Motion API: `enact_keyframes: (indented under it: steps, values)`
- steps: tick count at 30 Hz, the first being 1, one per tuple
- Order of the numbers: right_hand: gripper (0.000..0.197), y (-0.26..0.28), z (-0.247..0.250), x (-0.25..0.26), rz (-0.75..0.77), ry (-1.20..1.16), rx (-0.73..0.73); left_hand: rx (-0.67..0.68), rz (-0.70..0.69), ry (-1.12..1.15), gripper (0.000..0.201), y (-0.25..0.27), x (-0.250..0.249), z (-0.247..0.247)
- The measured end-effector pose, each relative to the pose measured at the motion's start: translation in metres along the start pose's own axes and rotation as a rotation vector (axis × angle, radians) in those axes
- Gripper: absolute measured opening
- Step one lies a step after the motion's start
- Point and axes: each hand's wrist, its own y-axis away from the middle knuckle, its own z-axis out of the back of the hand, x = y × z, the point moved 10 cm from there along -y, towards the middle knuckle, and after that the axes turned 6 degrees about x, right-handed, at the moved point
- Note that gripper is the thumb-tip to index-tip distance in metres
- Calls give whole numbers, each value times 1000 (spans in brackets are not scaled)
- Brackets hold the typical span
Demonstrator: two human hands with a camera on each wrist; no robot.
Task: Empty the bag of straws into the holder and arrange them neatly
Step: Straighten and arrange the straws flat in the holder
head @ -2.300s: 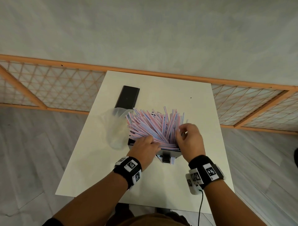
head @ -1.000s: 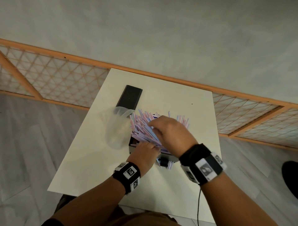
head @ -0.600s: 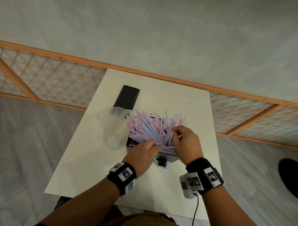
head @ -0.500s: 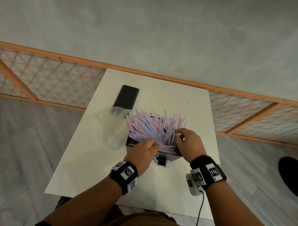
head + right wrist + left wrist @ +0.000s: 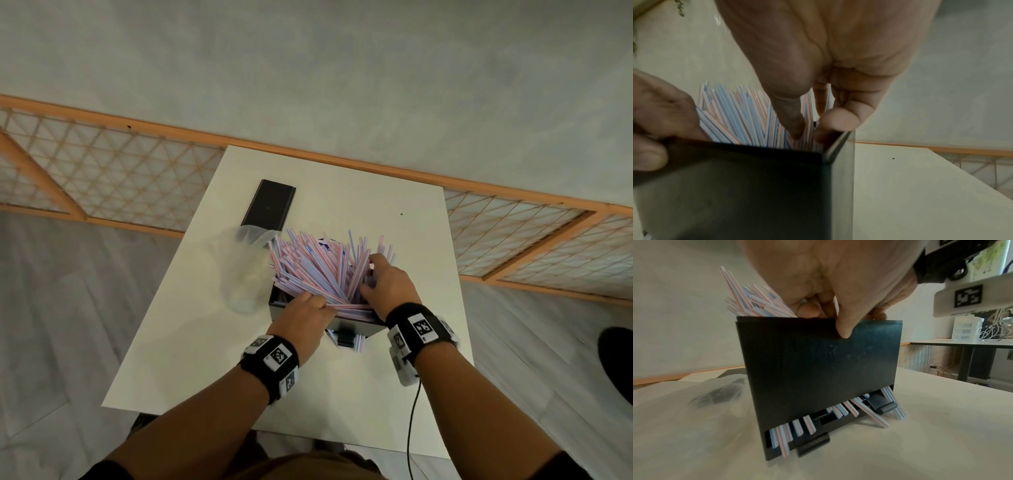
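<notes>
A black box-shaped straw holder (image 5: 356, 322) stands mid-table, its front wall filling the left wrist view (image 5: 818, 369). Pink, blue and white striped straws (image 5: 318, 263) fan out of its top in a loose, leaning heap. A few straw ends (image 5: 809, 423) poke from the slot at its base. My left hand (image 5: 305, 313) grips the front rim, thumb (image 5: 844, 331) outside and fingers curled inside. My right hand (image 5: 383, 281) is at the holder's right end. Its thumb (image 5: 791, 123) and curled fingers dip in and pinch some straws (image 5: 748, 116).
The emptied clear plastic bag (image 5: 243, 270) lies crumpled against the holder's left side. A flat black box (image 5: 269, 205) lies behind it at the back left. The white table (image 5: 342, 394) is small, with edges close on every side. A wooden lattice rail (image 5: 102, 178) runs behind it.
My right hand reached left across the straw tops, drew back, and now sits at the holder's right end with its fingers in the straws. The left hand stays on the front rim.
</notes>
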Motion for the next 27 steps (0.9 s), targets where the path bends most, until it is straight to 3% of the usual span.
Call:
enact_keyframes:
  steps: [5, 17, 27]
  values:
    - [25, 3, -1, -1, -30, 16, -17, 30, 19, 16, 39, 0, 0, -1]
    - [24, -9, -11, 6, -32, 162, 76, 22, 29, 8, 40, -1, 1, 1]
    - [8, -10, -13, 2, -99, 60, 57, 21, 34, 14, 38, -4, 3, -3]
